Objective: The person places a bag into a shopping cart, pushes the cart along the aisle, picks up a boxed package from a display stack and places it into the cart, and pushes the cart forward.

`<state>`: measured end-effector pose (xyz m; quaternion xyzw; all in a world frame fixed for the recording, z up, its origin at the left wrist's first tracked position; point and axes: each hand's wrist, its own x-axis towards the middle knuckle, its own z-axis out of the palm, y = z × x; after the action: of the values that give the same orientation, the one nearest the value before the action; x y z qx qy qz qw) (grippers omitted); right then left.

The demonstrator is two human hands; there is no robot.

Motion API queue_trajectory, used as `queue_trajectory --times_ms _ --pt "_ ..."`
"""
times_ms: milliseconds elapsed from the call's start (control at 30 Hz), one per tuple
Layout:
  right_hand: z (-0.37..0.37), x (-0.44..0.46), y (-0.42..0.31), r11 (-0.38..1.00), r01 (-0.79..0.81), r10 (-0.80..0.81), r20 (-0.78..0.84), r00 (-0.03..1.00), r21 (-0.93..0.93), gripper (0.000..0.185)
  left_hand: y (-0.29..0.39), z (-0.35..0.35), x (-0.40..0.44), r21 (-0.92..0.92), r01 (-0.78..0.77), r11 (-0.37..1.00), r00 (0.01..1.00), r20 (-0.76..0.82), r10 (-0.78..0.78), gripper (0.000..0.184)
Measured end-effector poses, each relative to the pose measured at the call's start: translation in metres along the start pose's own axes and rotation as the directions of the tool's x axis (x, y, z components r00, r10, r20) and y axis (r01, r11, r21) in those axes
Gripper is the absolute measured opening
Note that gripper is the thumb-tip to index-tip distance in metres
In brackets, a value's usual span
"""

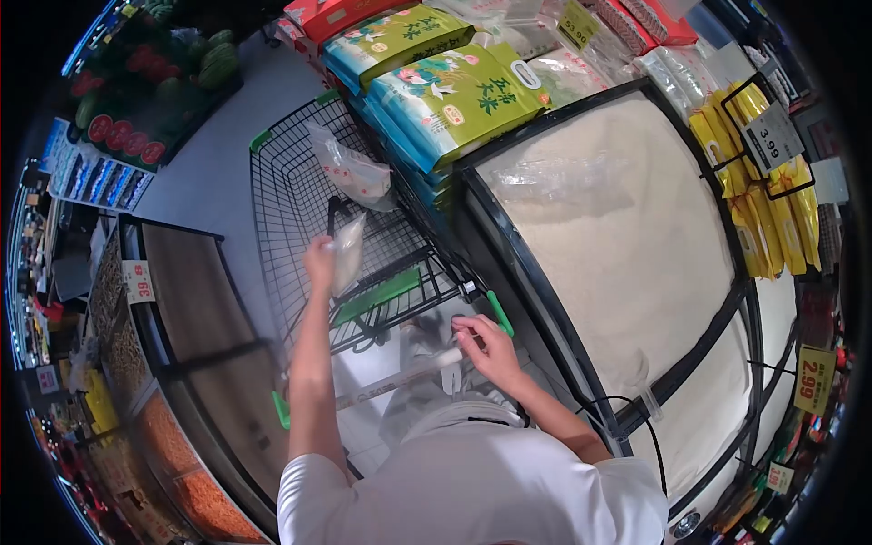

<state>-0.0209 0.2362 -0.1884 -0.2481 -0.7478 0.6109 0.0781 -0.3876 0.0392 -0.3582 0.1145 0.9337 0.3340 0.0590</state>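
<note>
My left hand [318,263] is closed on the edge of a clear plastic bag [348,254] with something whitish inside. I hold it over the basket of a black wire shopping cart [282,227] with green corners. Farther up in the cart lies another clear bag [359,177] with red print, its contents pale. My right hand [488,348] is loosely bent, its fingers partly apart and nothing visible in them. It hovers by the right end of the cart handle [400,380]; whether it touches the handle I cannot tell.
To my right stands a black-framed bin [627,209] of pale grain with a plastic bag lying on it. Green and blue rice packages [454,100] are stacked beyond. Left, a black-edged display [195,291] borders the aisle; watermelons [218,64] are farther off.
</note>
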Motion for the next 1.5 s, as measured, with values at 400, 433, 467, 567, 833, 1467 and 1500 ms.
queue_trajectory --times_ms 400,433,467,567,833,1467,1500 --pt "0.044 0.017 0.004 0.818 0.002 -0.177 -0.249 0.952 -0.575 0.023 -0.105 0.147 0.011 0.115 -0.220 0.969 0.961 0.196 0.195 0.022" --pt "0.047 0.018 0.005 0.799 -0.007 -0.178 -0.249 0.952 -0.601 0.023 -0.108 0.150 0.013 0.105 -0.231 0.967 0.955 0.216 0.204 0.023" --pt "0.050 0.019 0.006 0.778 -0.015 -0.182 -0.248 0.952 -0.628 0.023 -0.111 0.153 0.014 0.105 -0.236 0.966 0.952 0.224 0.208 0.022" --pt "0.052 0.021 0.004 0.767 -0.028 -0.182 -0.258 0.949 -0.641 0.023 -0.109 0.158 0.016 0.124 -0.219 0.968 0.955 0.232 0.186 0.020" --pt "0.056 0.023 0.008 0.735 -0.027 -0.207 -0.261 0.943 -0.678 0.022 -0.133 0.189 0.040 0.143 -0.233 0.962 0.936 0.301 0.182 0.027" --pt "0.013 0.027 0.022 0.699 0.200 -0.347 -0.081 0.934 -0.686 0.012 -0.047 -0.095 -0.049 0.069 -0.096 0.993 0.861 0.507 0.048 0.042" --pt "0.015 0.027 0.025 0.655 0.235 -0.379 -0.044 0.924 -0.718 0.017 -0.042 -0.118 -0.069 0.130 -0.136 0.982 0.892 0.447 0.064 0.041"
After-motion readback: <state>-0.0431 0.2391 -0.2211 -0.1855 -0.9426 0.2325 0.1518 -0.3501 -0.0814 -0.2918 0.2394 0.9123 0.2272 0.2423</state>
